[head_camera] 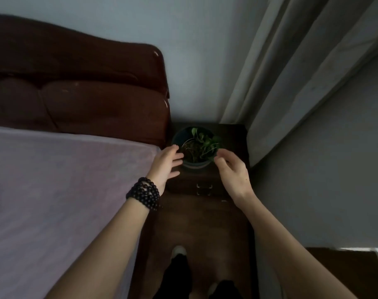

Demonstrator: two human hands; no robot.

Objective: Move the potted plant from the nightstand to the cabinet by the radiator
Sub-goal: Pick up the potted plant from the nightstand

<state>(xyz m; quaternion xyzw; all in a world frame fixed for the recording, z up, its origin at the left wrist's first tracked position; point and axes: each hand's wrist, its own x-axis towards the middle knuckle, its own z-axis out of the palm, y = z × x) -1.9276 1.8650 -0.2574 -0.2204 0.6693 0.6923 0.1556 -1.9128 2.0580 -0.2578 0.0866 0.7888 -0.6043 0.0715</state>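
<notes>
— Dim bedroom corner: the dark nightstand is wedged between the bed and the curtain. Where's the plant?

— The potted plant stands upright on the nightstand, straight ahead, between my hands.

— Got hold of it?

— Not yet. My left hand is spread open just beside the pot's left wall; my right hand is loosely curled at the right rim, brushing leaves. Both are empty and about equally near.

— Next?

— I'd close inward on both sides, then lift straight up.

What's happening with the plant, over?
Left hand and right hand open, flanking potted plant. Plant on nightstand, not yet gripped. Nothing in the way.
</notes>
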